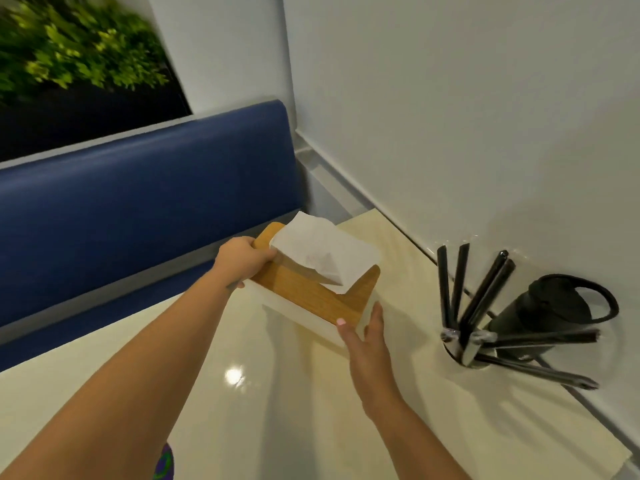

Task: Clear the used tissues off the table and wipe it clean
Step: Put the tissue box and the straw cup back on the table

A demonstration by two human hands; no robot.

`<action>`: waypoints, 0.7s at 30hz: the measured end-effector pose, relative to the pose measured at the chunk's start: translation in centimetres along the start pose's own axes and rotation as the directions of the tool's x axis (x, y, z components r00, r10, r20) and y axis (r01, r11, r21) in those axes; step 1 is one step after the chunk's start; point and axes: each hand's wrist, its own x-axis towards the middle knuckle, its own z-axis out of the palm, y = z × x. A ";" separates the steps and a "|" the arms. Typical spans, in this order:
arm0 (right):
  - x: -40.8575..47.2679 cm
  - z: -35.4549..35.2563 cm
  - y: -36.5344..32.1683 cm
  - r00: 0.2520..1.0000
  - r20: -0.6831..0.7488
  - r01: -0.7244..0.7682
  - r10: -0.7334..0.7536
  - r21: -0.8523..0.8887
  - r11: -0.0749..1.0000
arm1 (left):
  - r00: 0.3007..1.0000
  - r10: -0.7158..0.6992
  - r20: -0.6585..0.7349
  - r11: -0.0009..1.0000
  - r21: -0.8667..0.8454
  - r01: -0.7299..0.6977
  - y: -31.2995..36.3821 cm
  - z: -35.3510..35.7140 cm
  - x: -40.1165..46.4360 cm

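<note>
The white tissue box with a wooden lid (311, 296) sits between both hands: left hand (242, 259) fingers curl round its ten o'clock end, right hand (367, 337) fingers lie straight and together against its four o'clock end.

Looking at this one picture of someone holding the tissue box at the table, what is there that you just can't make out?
- Head view: the left hand wraps the tissue box; its fingertips are hidden behind the box.
- The right hand covers the box's near corner.
- The black bottle is partly hidden by the black sticks in the holder.
- The table is cut off by the bottom edge; no used tissues show.
- The green plants are blurred.
</note>
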 end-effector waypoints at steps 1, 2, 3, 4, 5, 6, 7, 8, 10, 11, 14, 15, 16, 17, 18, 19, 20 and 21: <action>-0.2 0.4 -0.1 1.000 0.024 0.009 -0.009 0.006 1.000 | 1.000 -0.006 -0.008 1.000 0.000 0.006 -0.8 -0.5 -0.8; -0.4 0.8 -0.1 0.999 0.046 0.018 -0.018 -0.004 1.000 | 1.000 -0.015 -0.019 1.000 0.001 0.015 -1.7 -1.0 -1.6; -0.6 1.0 -0.1 0.998 0.060 0.027 -0.026 -0.018 0.999 | 0.999 -0.022 -0.028 1.000 0.000 0.022 -2.3 -1.4 -2.3; -0.9 1.6 0.0 0.996 0.081 0.031 -0.028 -0.034 0.999 | 0.998 -0.043 -0.038 0.999 -0.010 0.043 -3.4 -2.1 -3.1; -1.2 2.0 0.0 0.995 0.097 0.031 -0.026 -0.042 0.999 | 0.997 -0.064 -0.045 0.998 -0.023 0.063 -4.4 -2.6 -3.9; -1.5 2.5 0.1 0.993 0.113 0.033 -0.028 -0.044 0.998 | 0.995 -0.085 -0.051 0.996 -0.036 0.084 -5.3 -3.1 -4.6; -1.9 3.0 0.1 0.991 0.134 0.039 -0.033 -0.042 0.998 | 0.993 -0.105 -0.057 0.993 -0.050 0.103 -6.4 -3.6 -5.4; -2.4 3.5 0.1 0.987 0.156 0.048 -0.040 -0.044 0.998 | 0.990 -0.123 -0.064 0.991 -0.067 0.119 -7.3 -4.1 -6.1; -3.5 4.7 0.1 0.976 0.210 0.069 -0.053 -0.069 0.995 | 0.983 -0.164 -0.083 0.982 -0.110 0.154 -9.5 -5.0 -7.7; -4.0 5.2 0.2 0.970 0.235 0.079 -0.056 -0.090 0.993 | 0.979 -0.182 -0.093 0.977 -0.128 0.170 -10.6 -5.4 -8.5; -5.6 7.2 0.7 0.957 0.287 0.099 -0.048 -0.164 0.982 | 0.965 -0.229 -0.131 0.962 -0.180 0.204 -13.9 -6.8 -11.3; -6.1 7.9 0.8 0.952 0.303 0.106 -0.044 -0.192 0.976 | 0.959 -0.242 -0.146 0.958 -0.194 0.212 -15.0 -7.2 -12.3; -6.6 8.7 1.0 0.948 0.316 0.116 -0.043 -0.215 0.970 | 0.954 -0.252 -0.162 0.954 -0.204 0.217 -16.1 -7.6 -13.3; -7.2 9.5 1.2 0.943 0.329 0.123 -0.041 -0.233 0.965 | 0.950 -0.261 -0.175 0.951 -0.216 0.221 -17.3 -8.0 -14.2; -7.8 10.4 1.3 0.940 0.338 0.127 -0.036 -0.250 0.960 | 0.944 -0.272 -0.185 0.946 -0.232 0.227 -18.4 -8.3 -15.1; -8.4 11.3 1.4 0.938 0.346 0.129 -0.030 -0.267 0.955 | 0.938 -0.286 -0.194 0.939 -0.254 0.234 -19.5 -8.7 -16.0; -9.0 12.1 1.6 0.936 0.351 0.130 -0.024 -0.283 0.950 | 0.934 -0.295 -0.202 0.933 -0.274 0.235 -20.6 -9.1 -17.0; -9.5 12.9 1.7 0.936 0.353 0.128 -0.017 -0.294 0.947 | 0.932 -0.296 -0.210 0.929 -0.290 0.230 -21.6 -9.4 -17.9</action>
